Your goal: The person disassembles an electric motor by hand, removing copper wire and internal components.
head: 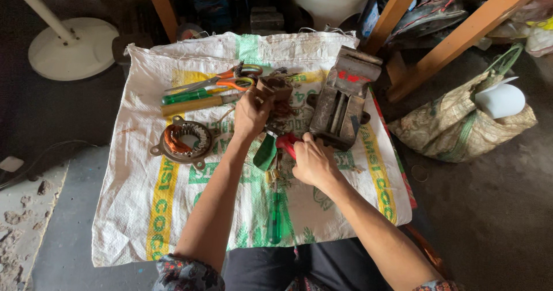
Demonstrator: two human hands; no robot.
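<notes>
Two hands at work, head view: left hand (250, 115) gripping a brown coil part (275, 90) above the woven sack (144, 210); right hand (308, 158) closed on red-handled pliers (286, 142). Step: trimming wire; next calls for steady grip. Nearby: vise (343, 101), stator (183, 141), green screwdriver (275, 216).

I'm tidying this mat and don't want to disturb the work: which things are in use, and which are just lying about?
In use:
left hand on the brown part
right hand on the red-handled tool

Lying about:
copper-wound stator
scissors
green-handled screwdriver
metal vise
woven bag
</notes>
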